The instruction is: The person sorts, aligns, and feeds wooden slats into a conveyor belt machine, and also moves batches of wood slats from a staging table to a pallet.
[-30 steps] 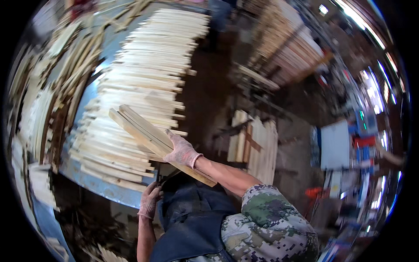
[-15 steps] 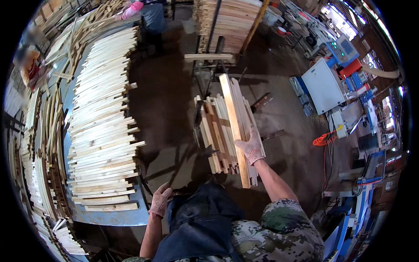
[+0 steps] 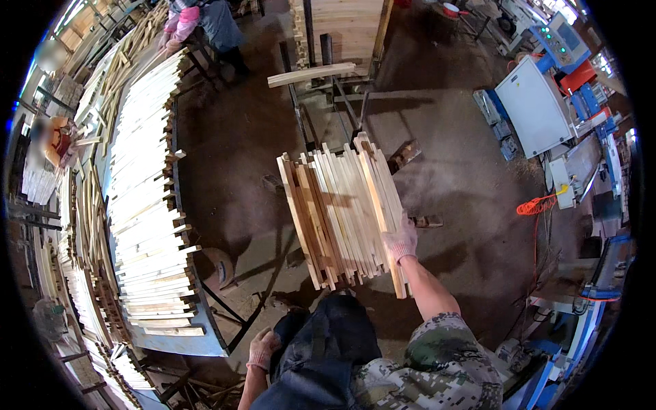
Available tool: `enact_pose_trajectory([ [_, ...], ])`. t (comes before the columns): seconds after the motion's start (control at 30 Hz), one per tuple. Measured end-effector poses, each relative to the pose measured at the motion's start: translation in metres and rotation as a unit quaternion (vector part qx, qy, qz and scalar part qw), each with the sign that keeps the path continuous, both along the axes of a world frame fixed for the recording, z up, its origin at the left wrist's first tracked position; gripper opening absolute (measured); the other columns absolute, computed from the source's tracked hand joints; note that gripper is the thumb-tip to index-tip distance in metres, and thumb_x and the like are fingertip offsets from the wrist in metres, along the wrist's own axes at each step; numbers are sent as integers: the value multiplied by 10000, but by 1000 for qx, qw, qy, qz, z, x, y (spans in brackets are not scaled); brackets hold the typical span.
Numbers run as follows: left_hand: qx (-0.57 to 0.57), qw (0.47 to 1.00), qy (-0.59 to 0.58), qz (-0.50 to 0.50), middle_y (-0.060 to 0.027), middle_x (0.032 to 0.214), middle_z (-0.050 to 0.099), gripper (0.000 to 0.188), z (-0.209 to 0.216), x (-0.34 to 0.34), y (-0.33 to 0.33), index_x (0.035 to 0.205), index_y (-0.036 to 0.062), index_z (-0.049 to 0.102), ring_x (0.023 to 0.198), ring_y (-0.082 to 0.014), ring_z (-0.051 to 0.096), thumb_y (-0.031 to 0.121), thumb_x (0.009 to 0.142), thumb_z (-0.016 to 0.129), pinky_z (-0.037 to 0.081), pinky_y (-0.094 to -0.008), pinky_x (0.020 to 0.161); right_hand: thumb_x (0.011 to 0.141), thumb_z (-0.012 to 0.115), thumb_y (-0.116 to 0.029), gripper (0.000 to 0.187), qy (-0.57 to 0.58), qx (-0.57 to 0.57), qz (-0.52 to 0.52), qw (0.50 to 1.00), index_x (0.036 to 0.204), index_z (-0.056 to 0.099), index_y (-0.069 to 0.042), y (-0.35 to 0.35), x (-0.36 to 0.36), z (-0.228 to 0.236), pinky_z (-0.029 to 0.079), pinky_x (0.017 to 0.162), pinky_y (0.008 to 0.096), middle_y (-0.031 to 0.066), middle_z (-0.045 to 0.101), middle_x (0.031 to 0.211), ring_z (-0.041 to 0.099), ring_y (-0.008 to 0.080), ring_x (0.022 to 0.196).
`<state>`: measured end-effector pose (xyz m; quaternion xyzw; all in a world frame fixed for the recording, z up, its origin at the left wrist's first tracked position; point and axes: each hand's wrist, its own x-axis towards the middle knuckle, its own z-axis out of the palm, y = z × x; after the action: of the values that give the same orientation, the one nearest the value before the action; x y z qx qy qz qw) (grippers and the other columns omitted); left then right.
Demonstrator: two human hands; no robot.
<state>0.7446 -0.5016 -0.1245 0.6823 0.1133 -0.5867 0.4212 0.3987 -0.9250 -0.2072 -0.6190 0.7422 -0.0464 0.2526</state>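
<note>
My right hand (image 3: 402, 240), in a pale knit glove, grips a light wooden strip (image 3: 377, 198) at the right side of a stack. Its thumb lies across the strip, and the far fingers are partly hidden. Under and beside it, more wooden strips (image 3: 335, 205) lie lengthwise on a low rack, some browner toward the left, their ends uneven. My left hand (image 3: 262, 347), gloved too, hangs by my dark apron (image 3: 328, 331) with its fingers curled in; no strip shows in it.
On the left, a long blue-edged table (image 3: 208, 338) bears rows of pale strips. Ahead stand a tall wood stack (image 3: 345, 31) and metal bars carrying a loose strip (image 3: 311, 74). A grey machine cabinet (image 3: 534, 108) with an orange coiled hose (image 3: 536, 206) stands right. Other people (image 3: 212, 27) work at far left.
The strip in my right hand has come down nearer to me and lies along the stack's right side. My view has shifted, and my left hand sits slightly lower with its fingers more curled.
</note>
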Motion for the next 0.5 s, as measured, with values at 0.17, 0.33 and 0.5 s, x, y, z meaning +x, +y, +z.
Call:
enact_pose_trajectory([
  [0.17,143,989,-35,-24,-143,1165,729,457,12,-36,-3,1395,-38,609,964,-257,717,188,1005,679,562,-343,806,748,833,-330,1035,97,-28,74,992,1622,361,-38,-67,1,-26,473,1082,474,234,589,1338,574,394,1241],
  [0.33,186,979,-37,-79,-128,1122,745,522,18,-44,-19,1452,-30,579,949,-211,707,191,992,687,579,-344,826,809,819,-376,1009,116,33,48,992,1643,329,-87,-94,-1,-45,458,1107,494,214,539,1417,559,399,1278],
  [0.5,199,979,-5,-41,-89,1171,741,413,12,-55,-30,1383,50,655,978,-196,706,163,986,658,574,-322,850,856,795,-425,1003,87,61,36,994,1665,289,-114,-100,-7,-72,411,1170,514,221,428,1582,500,416,1384],
])
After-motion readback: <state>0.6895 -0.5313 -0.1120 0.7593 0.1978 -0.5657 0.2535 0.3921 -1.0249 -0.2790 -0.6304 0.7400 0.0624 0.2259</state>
